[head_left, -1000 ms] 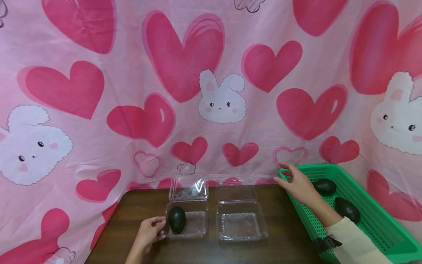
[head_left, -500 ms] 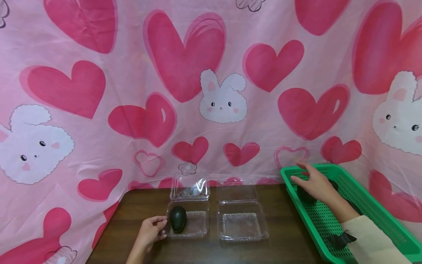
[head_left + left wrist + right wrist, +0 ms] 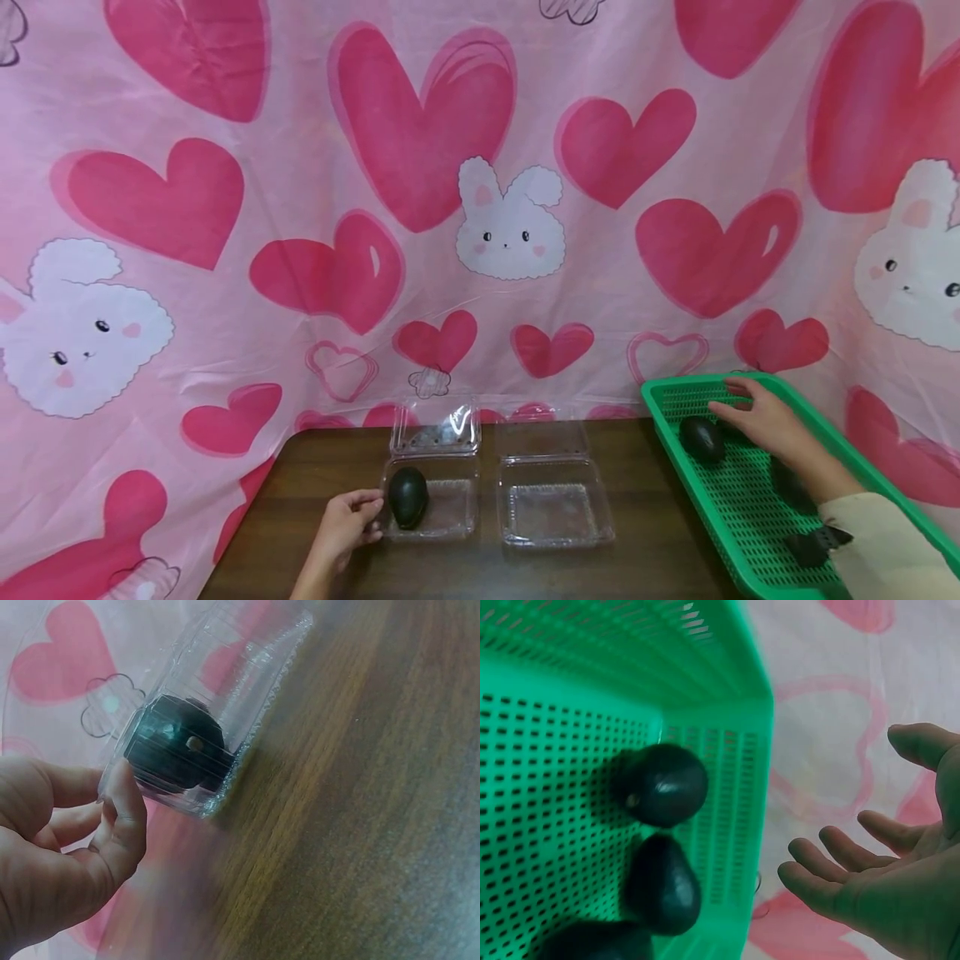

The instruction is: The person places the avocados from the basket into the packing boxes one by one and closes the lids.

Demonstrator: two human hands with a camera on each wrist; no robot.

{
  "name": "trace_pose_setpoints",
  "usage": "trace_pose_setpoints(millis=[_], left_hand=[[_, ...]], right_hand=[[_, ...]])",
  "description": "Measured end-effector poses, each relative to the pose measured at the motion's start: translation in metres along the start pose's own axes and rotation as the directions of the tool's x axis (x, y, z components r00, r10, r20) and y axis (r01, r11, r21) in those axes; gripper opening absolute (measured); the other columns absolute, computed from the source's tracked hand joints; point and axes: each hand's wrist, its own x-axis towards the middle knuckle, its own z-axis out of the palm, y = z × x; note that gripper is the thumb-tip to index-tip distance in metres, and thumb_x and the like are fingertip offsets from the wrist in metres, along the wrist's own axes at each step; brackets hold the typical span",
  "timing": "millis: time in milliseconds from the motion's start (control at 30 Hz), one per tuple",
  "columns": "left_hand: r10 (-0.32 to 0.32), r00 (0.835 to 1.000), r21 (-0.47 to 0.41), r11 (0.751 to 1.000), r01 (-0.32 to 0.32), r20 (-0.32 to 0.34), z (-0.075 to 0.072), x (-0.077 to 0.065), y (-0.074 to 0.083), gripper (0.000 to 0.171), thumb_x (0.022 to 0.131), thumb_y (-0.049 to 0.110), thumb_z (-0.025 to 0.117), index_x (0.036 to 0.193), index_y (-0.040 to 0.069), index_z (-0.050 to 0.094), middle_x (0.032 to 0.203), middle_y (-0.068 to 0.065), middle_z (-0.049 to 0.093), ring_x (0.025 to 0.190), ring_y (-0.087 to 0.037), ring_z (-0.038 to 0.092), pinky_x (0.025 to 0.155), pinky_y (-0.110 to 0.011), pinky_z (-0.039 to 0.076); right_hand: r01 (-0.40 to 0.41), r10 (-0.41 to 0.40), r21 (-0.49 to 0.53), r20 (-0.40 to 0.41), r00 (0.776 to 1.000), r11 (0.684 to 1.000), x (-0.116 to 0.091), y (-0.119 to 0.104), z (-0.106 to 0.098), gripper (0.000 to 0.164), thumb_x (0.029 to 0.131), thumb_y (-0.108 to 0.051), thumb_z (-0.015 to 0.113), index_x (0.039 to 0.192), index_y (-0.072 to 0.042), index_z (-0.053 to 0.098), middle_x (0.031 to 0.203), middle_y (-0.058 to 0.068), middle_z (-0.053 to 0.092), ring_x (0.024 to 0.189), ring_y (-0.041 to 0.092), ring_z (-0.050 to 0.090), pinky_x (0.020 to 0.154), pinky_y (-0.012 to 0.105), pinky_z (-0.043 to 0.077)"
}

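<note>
My left hand (image 3: 343, 525) is at the left side of a clear plastic clamshell box (image 3: 453, 510). Thumb and fingers pinch its rim, as the left wrist view shows. One dark green avocado (image 3: 408, 497) lies in the left half of that box, its stem end showing through the wall (image 3: 176, 742). Over the far part of a green plastic basket (image 3: 712, 533) hovers my right hand (image 3: 772, 425), fingers spread and holding nothing. Beneath it lie an avocado (image 3: 702, 440) and two more partly hidden by the hand and arm; the right wrist view shows three avocados (image 3: 664, 784) close together.
A second clear clamshell box (image 3: 555, 512), lid raised, stands right of the first on the brown wooden table (image 3: 652, 517). Behind hangs a pink cloth (image 3: 585, 275) with hearts and rabbits. The basket's raised wall runs along the table's right side.
My right hand has moved right, from the basket's left rim to over its inside. Another avocado now shows in the basket at its left side. The left hand keeps its place at the box.
</note>
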Motion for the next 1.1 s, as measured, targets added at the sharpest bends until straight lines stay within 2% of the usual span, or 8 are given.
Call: trace_pose_setpoints(millis=[100, 500, 833, 1100], left_hand=[[0.0, 1.0, 0.002, 1.0, 0.0, 0.006, 0.001, 0.001, 0.0, 0.028, 0.093, 0.007, 0.061, 0.115, -0.01, 0.062, 0.082, -0.008, 0.057, 0.062, -0.015, 0.054, 0.055, -0.03, 0.058], [0.003, 1.0, 0.003, 1.0, -0.003, 0.012, 0.005, 0.003, 0.002, 0.027, 0.093, 0.006, 0.06, 0.114, -0.011, 0.062, 0.083, -0.008, 0.056, 0.063, -0.015, 0.054, 0.054, -0.029, 0.058], [-0.001, 1.0, 0.005, 1.0, 0.001, -0.015, 0.003, 0.003, 0.004, 0.025, 0.093, 0.004, 0.06, 0.113, -0.011, 0.063, 0.082, -0.009, 0.056, 0.062, -0.016, 0.053, 0.053, -0.03, 0.057], [0.007, 1.0, 0.001, 1.0, -0.007, -0.013, 0.003, 0.005, 0.004, 0.025, 0.093, 0.005, 0.06, 0.113, -0.011, 0.062, 0.082, -0.009, 0.057, 0.062, -0.016, 0.054, 0.053, -0.03, 0.056]], right_hand=[[-0.01, 0.01, 0.01, 0.004, 1.0, 1.0, -0.002, 0.009, -0.004, 0.083, 0.097, -0.045, 0.053, 0.145, 0.013, 0.019, 0.142, 0.04, 0.03, 0.124, 0.058, 0.038, 0.092, 0.064, 0.047], [-0.09, 0.093, -0.082, 0.028, 0.995, 0.993, -0.007, 0.049, -0.017, 0.085, 0.098, -0.046, 0.047, 0.138, 0.023, 0.019, 0.134, 0.049, 0.028, 0.117, 0.061, 0.036, 0.087, 0.067, 0.045], [-0.14, 0.15, -0.128, 0.069, 0.986, 0.982, -0.012, 0.067, -0.023, 0.083, 0.099, -0.044, 0.047, 0.132, 0.028, 0.023, 0.127, 0.052, 0.031, 0.11, 0.063, 0.04, 0.084, 0.063, 0.048], [-0.182, 0.198, -0.13, 0.124, 0.972, 0.975, -0.013, 0.076, -0.027, 0.087, 0.098, -0.046, 0.045, 0.131, 0.031, 0.02, 0.127, 0.053, 0.026, 0.112, 0.063, 0.037, 0.086, 0.064, 0.047]])
